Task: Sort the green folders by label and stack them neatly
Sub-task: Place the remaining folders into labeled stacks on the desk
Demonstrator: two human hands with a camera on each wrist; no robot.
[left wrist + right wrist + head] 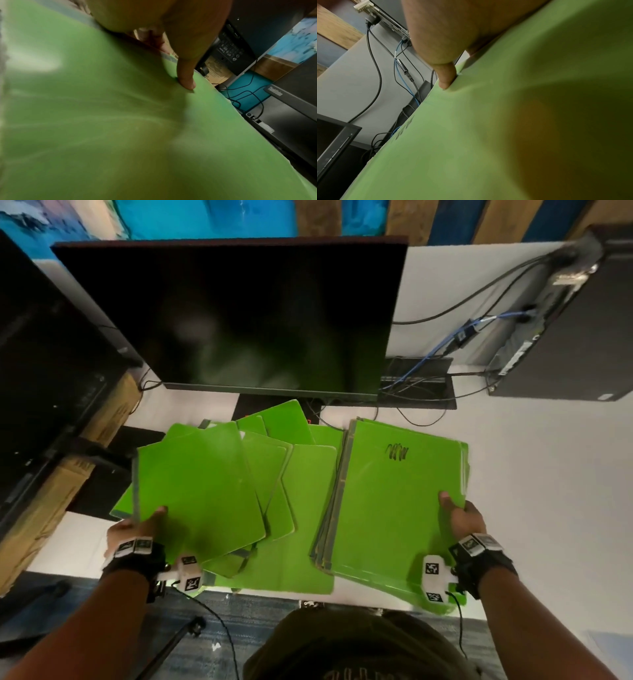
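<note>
A loose spread of green folders [291, 474] covers the middle of the white desk [531, 474]. My left hand [137, 529] pinches the near left corner of a plain green folder [198, 484], thumb on top [186, 81], and holds it raised and blurred over the spread. On the right lies a squared stack of green folders [394, 508] whose top cover bears a black scribble [396, 453]. My right hand [460, 517] grips that stack's right edge, thumb pressed on the top cover [446, 79], fingers hidden underneath.
A dark monitor [239, 320] stands just behind the folders, with a second black screen [44, 371] and cardboard boxes [51, 491] at the left. Cables [445, 344] and a black computer [565, 330] occupy the back right. The desk's near edge runs under my wrists.
</note>
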